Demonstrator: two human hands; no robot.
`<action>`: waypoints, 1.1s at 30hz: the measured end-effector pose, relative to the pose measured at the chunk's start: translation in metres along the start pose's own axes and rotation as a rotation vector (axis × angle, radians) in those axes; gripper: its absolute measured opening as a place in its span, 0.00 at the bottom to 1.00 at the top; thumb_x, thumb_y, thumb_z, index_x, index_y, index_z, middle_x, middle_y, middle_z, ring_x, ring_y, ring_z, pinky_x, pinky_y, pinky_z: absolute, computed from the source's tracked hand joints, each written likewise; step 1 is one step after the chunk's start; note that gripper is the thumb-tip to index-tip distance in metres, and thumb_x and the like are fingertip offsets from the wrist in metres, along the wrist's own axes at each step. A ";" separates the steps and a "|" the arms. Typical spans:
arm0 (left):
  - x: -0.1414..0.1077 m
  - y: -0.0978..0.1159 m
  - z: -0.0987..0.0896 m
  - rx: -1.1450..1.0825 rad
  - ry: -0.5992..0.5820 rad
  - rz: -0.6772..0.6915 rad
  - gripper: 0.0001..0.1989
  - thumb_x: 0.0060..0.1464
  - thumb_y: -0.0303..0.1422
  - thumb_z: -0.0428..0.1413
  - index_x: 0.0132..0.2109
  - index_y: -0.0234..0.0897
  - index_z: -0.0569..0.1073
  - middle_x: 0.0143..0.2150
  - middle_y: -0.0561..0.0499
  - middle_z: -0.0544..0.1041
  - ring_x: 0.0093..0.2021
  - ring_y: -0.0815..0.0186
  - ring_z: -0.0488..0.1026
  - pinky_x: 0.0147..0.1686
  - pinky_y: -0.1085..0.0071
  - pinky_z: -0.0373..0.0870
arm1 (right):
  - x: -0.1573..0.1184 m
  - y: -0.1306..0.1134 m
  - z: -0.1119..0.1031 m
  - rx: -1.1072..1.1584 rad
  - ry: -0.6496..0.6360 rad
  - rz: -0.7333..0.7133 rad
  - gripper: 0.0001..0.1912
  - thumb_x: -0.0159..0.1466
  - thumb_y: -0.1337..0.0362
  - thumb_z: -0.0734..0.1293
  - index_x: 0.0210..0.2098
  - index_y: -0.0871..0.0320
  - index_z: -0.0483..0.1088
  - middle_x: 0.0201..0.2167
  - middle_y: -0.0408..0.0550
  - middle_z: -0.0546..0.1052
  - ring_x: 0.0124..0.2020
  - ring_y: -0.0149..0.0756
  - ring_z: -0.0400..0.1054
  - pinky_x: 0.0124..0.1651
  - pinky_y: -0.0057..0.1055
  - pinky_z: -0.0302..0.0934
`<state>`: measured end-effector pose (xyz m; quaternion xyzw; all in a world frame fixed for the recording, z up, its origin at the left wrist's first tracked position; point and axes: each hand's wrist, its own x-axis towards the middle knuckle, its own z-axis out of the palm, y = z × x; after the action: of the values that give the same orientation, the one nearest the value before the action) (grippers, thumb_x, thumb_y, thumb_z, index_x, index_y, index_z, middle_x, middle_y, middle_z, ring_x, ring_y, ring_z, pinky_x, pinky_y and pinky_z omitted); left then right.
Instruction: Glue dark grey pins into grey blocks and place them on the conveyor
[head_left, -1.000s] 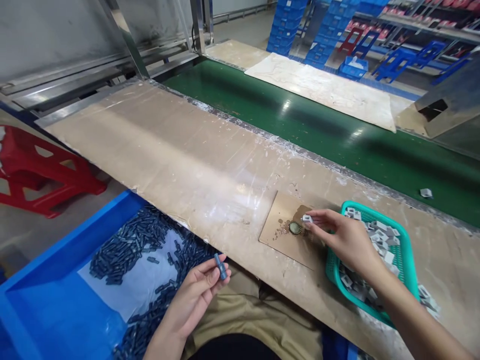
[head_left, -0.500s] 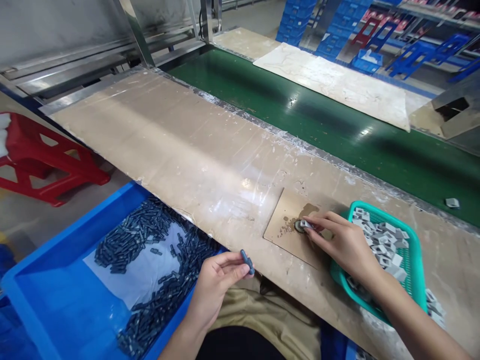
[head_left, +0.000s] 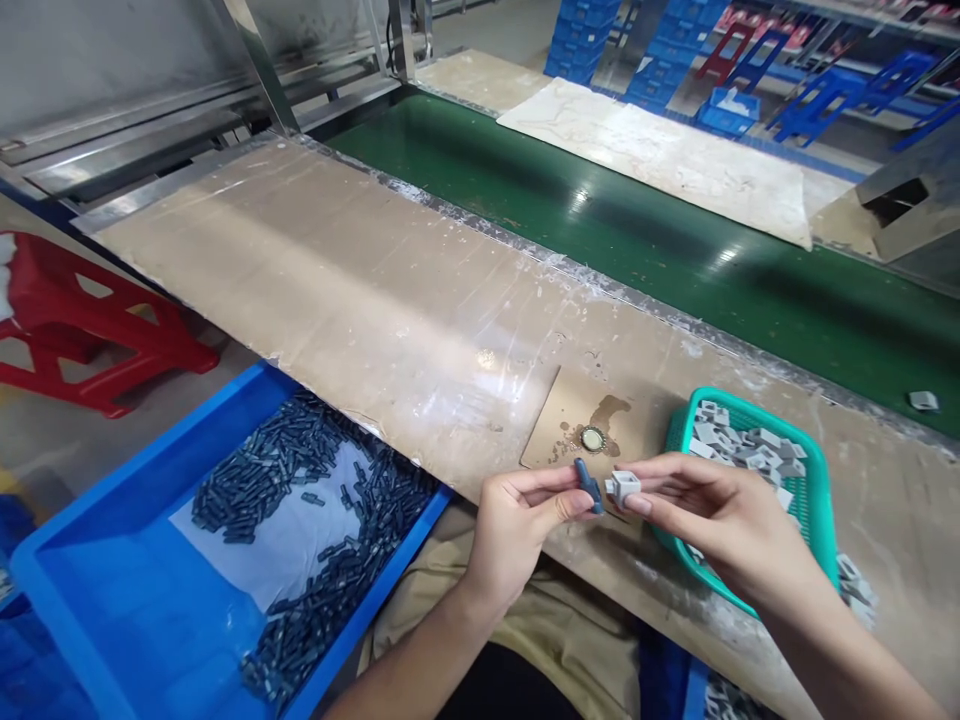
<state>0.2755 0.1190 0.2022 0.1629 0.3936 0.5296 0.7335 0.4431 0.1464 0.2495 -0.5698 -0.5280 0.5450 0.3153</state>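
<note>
Between the thumb and fingers of my left hand (head_left: pixel 521 535) is a small dark blue plastic piece (head_left: pixel 589 486), slim and tilted. My right hand (head_left: pixel 712 510) pinches a small grey plastic block (head_left: pixel 624 487) with a square opening and a short stub pointing left. The two pieces are close together, with a narrow gap that still shows between them. Just beyond them, a bottle cap (head_left: pixel 592 438) with pale contents lies on a stained cardboard square (head_left: pixel 559 415). Beside my right hand stands a green basket (head_left: pixel 825 500) of similar grey blocks.
A blue bin (head_left: pixel 97 590) at the left holds many dark blue pieces on a white sheet. Past the worktable (head_left: pixel 360 290) runs a green conveyor belt (head_left: pixel 525 170) carrying one grey block (head_left: pixel 923 400). A red stool (head_left: pixel 112 320) stands at far left.
My right hand has lifted the grey block off the bottle cap and drawn it nearer to me. My left hand has moved right with the blue piece, up to the block.
</note>
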 end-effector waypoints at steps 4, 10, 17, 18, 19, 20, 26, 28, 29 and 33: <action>-0.001 0.000 0.001 0.075 -0.026 0.021 0.12 0.42 0.31 0.68 0.37 0.36 0.81 0.34 0.48 0.82 0.35 0.65 0.78 0.37 0.74 0.76 | -0.003 -0.001 0.003 -0.049 -0.028 -0.033 0.12 0.49 0.62 0.77 0.33 0.57 0.78 0.30 0.51 0.82 0.30 0.41 0.78 0.34 0.29 0.74; -0.002 0.003 0.001 0.212 0.022 0.098 0.09 0.41 0.33 0.68 0.33 0.38 0.81 0.34 0.50 0.82 0.34 0.65 0.78 0.37 0.73 0.77 | -0.005 0.000 0.002 -0.242 -0.021 -0.144 0.09 0.53 0.62 0.74 0.33 0.57 0.79 0.31 0.50 0.82 0.32 0.41 0.78 0.35 0.28 0.74; 0.005 0.005 0.002 0.387 0.026 0.229 0.08 0.44 0.33 0.66 0.34 0.38 0.82 0.32 0.49 0.81 0.35 0.64 0.77 0.36 0.73 0.76 | 0.004 0.000 0.005 -0.252 -0.014 -0.126 0.10 0.53 0.60 0.74 0.34 0.57 0.79 0.33 0.50 0.82 0.33 0.43 0.78 0.36 0.31 0.74; 0.006 0.005 0.003 0.382 0.025 0.231 0.08 0.44 0.33 0.66 0.35 0.38 0.82 0.32 0.49 0.81 0.35 0.64 0.77 0.36 0.73 0.76 | 0.006 -0.001 0.004 -0.238 -0.014 -0.109 0.10 0.53 0.59 0.74 0.34 0.57 0.79 0.32 0.50 0.82 0.33 0.43 0.78 0.36 0.32 0.74; 0.008 0.004 0.003 0.374 0.023 0.228 0.09 0.44 0.34 0.66 0.36 0.38 0.82 0.33 0.49 0.81 0.35 0.64 0.77 0.37 0.73 0.76 | 0.008 -0.001 0.003 -0.224 -0.021 -0.087 0.10 0.53 0.59 0.74 0.33 0.57 0.79 0.32 0.51 0.82 0.33 0.43 0.78 0.36 0.32 0.74; 0.009 0.004 0.003 0.367 0.019 0.219 0.09 0.44 0.34 0.66 0.36 0.38 0.82 0.33 0.49 0.81 0.35 0.64 0.77 0.37 0.73 0.76 | 0.009 -0.001 0.002 -0.205 -0.035 -0.062 0.11 0.53 0.58 0.74 0.33 0.57 0.79 0.32 0.51 0.82 0.33 0.44 0.78 0.37 0.32 0.74; 0.012 -0.001 0.001 0.357 0.018 0.198 0.12 0.44 0.35 0.66 0.37 0.36 0.81 0.33 0.47 0.81 0.34 0.61 0.78 0.37 0.69 0.78 | 0.017 0.005 0.001 -0.070 -0.123 0.052 0.16 0.50 0.56 0.76 0.35 0.59 0.79 0.33 0.53 0.82 0.34 0.45 0.78 0.40 0.37 0.74; 0.015 -0.002 0.002 0.348 0.021 0.191 0.12 0.44 0.34 0.65 0.38 0.35 0.81 0.35 0.46 0.81 0.35 0.60 0.78 0.38 0.66 0.78 | 0.019 0.007 0.001 -0.071 -0.121 0.070 0.17 0.50 0.55 0.76 0.35 0.59 0.79 0.34 0.54 0.82 0.35 0.46 0.78 0.41 0.38 0.73; 0.017 -0.001 0.003 0.356 0.015 0.186 0.12 0.45 0.33 0.65 0.39 0.34 0.81 0.36 0.45 0.81 0.36 0.59 0.79 0.39 0.65 0.78 | 0.020 0.008 0.001 -0.076 -0.123 0.074 0.17 0.51 0.55 0.75 0.36 0.59 0.79 0.34 0.54 0.82 0.35 0.46 0.78 0.41 0.38 0.73; 0.022 0.012 0.007 0.417 -0.082 0.147 0.18 0.47 0.32 0.64 0.48 0.37 0.77 0.45 0.44 0.80 0.43 0.58 0.78 0.47 0.62 0.75 | 0.034 0.006 -0.019 -0.190 -0.058 0.006 0.18 0.52 0.53 0.74 0.37 0.58 0.78 0.34 0.53 0.82 0.36 0.47 0.77 0.40 0.39 0.73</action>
<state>0.2762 0.1448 0.2059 0.3607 0.4513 0.4819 0.6588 0.4578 0.1812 0.2379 -0.5825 -0.5848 0.5098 0.2428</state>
